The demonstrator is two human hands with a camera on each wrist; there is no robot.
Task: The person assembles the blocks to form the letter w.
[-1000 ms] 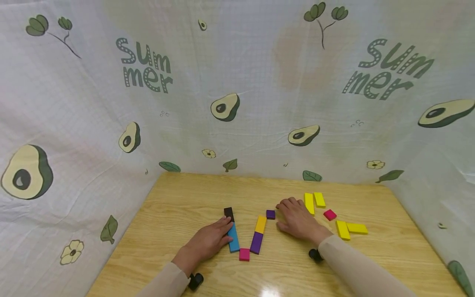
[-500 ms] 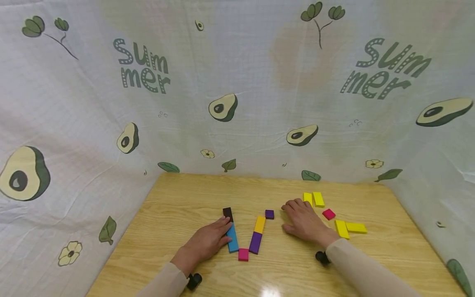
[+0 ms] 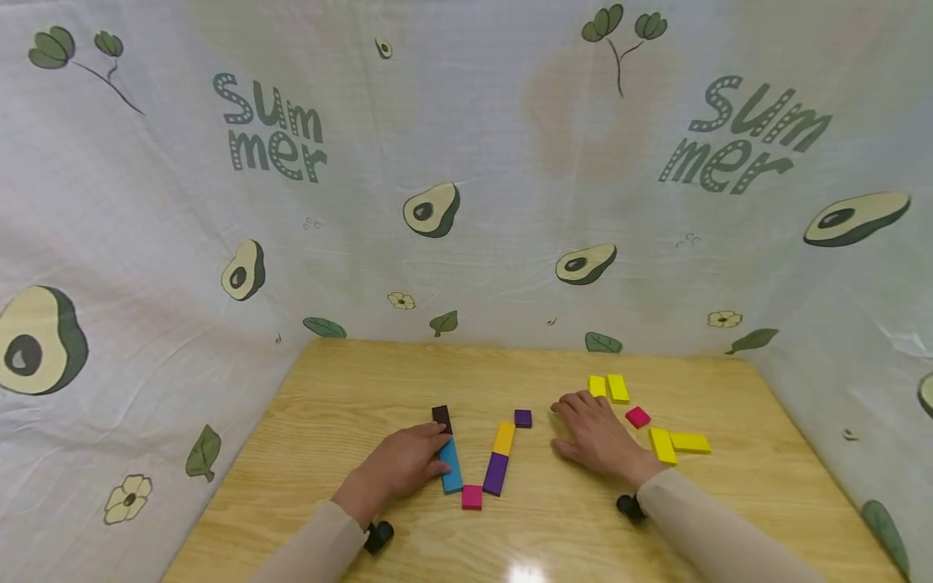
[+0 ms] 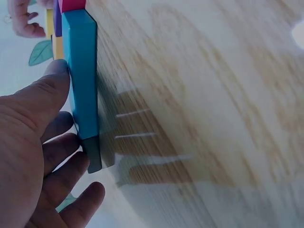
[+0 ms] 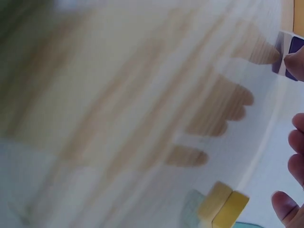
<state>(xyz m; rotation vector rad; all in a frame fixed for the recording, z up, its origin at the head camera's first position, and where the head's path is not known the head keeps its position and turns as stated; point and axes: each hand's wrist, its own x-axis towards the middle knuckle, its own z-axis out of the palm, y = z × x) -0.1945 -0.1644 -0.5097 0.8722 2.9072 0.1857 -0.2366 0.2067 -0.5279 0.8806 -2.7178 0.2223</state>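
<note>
Flat on the table, a blue block (image 3: 450,470) and a black block (image 3: 441,417) lie end to end. My left hand (image 3: 404,461) touches them, its thumb against the blue block's side in the left wrist view. A pink block (image 3: 472,497) sits at the blue block's near end. From there a purple block (image 3: 496,474) and an orange block (image 3: 504,438) run upward, making a V. A small purple block (image 3: 522,419) stands by the orange one's far corner. My right hand (image 3: 598,433) is to its right, apart from it, fingers relaxed, holding nothing visible.
Yellow blocks (image 3: 618,389) lie behind the right hand, one partly hidden by it. Beyond the right wrist are a red-pink block (image 3: 637,417) and two touching yellow blocks (image 3: 662,446). A printed cloth (image 3: 503,300) walls the wooden table (image 3: 379,372) at back and sides.
My right hand has drawn a little to the right, away from the small purple block, covering more of one yellow block. The left hand stays on the blue and black blocks.
</note>
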